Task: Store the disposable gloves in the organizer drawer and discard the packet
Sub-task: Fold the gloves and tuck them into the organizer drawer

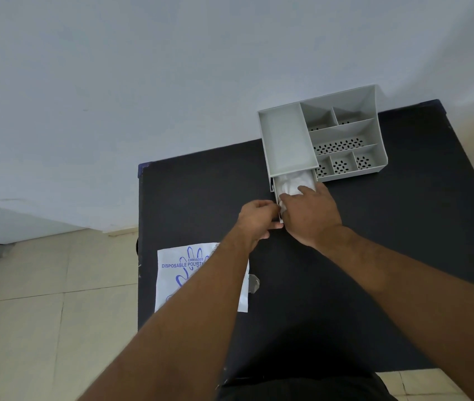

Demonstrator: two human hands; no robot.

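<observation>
A grey organizer (287, 140) stands at the far side of the black table (403, 227), and its drawer (273, 188) is pulled out toward me. White disposable gloves (292, 182) fill the drawer. My right hand (311, 215) presses down on the gloves with its fingers inside the drawer. My left hand (257, 217) grips the drawer's front left corner. The white packet (172, 273) with blue print lies flat on the table's near left part, partly hidden under my left forearm.
The organizer has several perforated compartments (342, 144) on its right side and one plain tray on top of the drawer. A small clear plastic scrap (254, 282) lies beside the packet. The table's left edge drops to a tiled floor (42, 299); a pale wall rises behind.
</observation>
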